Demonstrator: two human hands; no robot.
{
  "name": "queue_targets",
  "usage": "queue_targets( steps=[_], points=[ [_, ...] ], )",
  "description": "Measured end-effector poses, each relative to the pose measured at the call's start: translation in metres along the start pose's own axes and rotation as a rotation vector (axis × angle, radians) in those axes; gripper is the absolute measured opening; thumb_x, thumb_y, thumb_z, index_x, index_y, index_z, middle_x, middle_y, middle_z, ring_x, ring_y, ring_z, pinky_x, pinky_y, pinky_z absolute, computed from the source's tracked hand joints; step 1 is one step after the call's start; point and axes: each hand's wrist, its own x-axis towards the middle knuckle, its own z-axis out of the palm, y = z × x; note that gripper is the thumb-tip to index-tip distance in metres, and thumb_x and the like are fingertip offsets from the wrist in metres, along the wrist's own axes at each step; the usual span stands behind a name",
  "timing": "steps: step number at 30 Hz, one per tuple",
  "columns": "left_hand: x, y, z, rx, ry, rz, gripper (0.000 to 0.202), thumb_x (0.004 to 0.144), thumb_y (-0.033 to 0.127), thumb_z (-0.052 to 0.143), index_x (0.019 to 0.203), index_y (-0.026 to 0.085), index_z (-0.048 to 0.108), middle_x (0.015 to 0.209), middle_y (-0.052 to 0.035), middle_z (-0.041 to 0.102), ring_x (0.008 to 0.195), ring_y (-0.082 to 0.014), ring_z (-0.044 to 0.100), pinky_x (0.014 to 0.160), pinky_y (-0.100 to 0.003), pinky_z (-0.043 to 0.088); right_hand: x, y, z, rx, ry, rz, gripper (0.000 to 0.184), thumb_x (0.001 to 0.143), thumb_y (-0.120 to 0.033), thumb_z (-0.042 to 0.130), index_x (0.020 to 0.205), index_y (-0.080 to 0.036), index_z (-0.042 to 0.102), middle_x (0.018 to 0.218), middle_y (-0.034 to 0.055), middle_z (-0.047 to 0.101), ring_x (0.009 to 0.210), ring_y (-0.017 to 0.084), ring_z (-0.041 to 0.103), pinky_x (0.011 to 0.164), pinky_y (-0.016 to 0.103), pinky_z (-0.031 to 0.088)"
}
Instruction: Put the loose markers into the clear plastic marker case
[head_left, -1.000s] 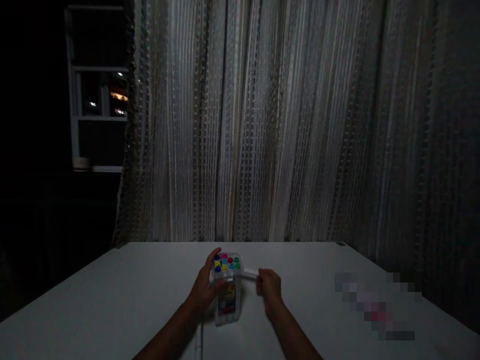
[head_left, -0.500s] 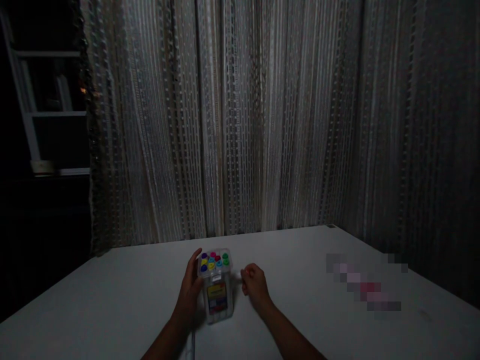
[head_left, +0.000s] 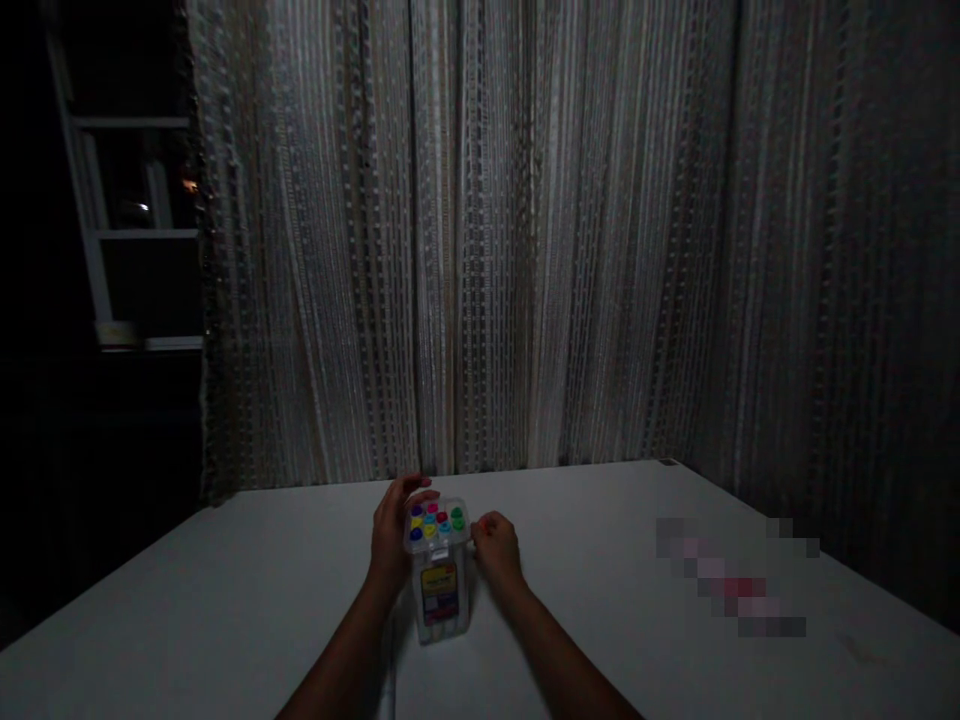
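Observation:
A clear plastic container of markers [head_left: 441, 592] stands upright on the white table, with a yellow and dark label on its front. Several round marker ends show at its top in blue, yellow, pink, red, light blue and green. My left hand [head_left: 391, 530] rests against its left side, fingers curled around the back upper corner. At the container's upper right side is my right hand [head_left: 499, 548], its fingers pinched together. A small orange-red end shows between those fingers, apparently a marker's; its shaft is hidden.
The white table [head_left: 585, 620] has a seam running toward me below the container. A pixelated pinkish patch [head_left: 739, 588] lies on the right. Behind the table hangs a striped curtain [head_left: 502, 250], with a window [head_left: 146, 235] at left. The room is dim.
My right hand has moved left and slightly up, closing the gap to the container. My left hand's fingers have shifted up and over its back corner. The view has turned slightly left.

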Motion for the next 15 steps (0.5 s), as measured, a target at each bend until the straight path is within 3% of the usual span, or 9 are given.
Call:
queue_targets(
  steps=[3, 7, 15],
  points=[
    [-0.009, -0.015, -0.013, 0.116, -0.003, 0.07, 0.044, 0.072, 0.057, 0.055, 0.086, 0.016, 0.064, 0.089, -0.0067, 0.066, 0.082, -0.0229, 0.061, 0.071, -0.031, 0.049, -0.008, 0.005, -0.002, -0.053, 0.011, -0.048, 0.01, 0.066, -0.022, 0.048, 0.057, -0.021, 0.045, 0.052, -0.0034, 0.049, 0.05, 0.014, 0.048, 0.047, 0.022, 0.035],
    [-0.018, -0.028, -0.025, 0.131, -0.037, 0.043, 0.047, 0.075, 0.059, 0.052, 0.09, 0.016, 0.064, 0.087, -0.0052, 0.066, 0.084, -0.0223, 0.06, 0.076, -0.031, 0.047, -0.014, 0.01, -0.012, -0.171, -0.028, -0.123, 0.011, 0.07, -0.023, 0.047, 0.059, -0.02, 0.05, 0.055, -0.0018, 0.053, 0.055, 0.014, 0.05, 0.049, 0.022, 0.035],
    [-0.022, -0.024, -0.02, 0.14, -0.033, 0.067, 0.047, 0.076, 0.059, 0.052, 0.091, 0.016, 0.062, 0.087, -0.0049, 0.065, 0.083, -0.0207, 0.06, 0.077, -0.031, 0.046, -0.019, 0.013, -0.01, -0.207, -0.104, -0.094, 0.013, 0.071, -0.018, 0.045, 0.062, -0.02, 0.054, 0.058, -0.0013, 0.056, 0.056, 0.014, 0.052, 0.051, 0.021, 0.035]
  ],
)
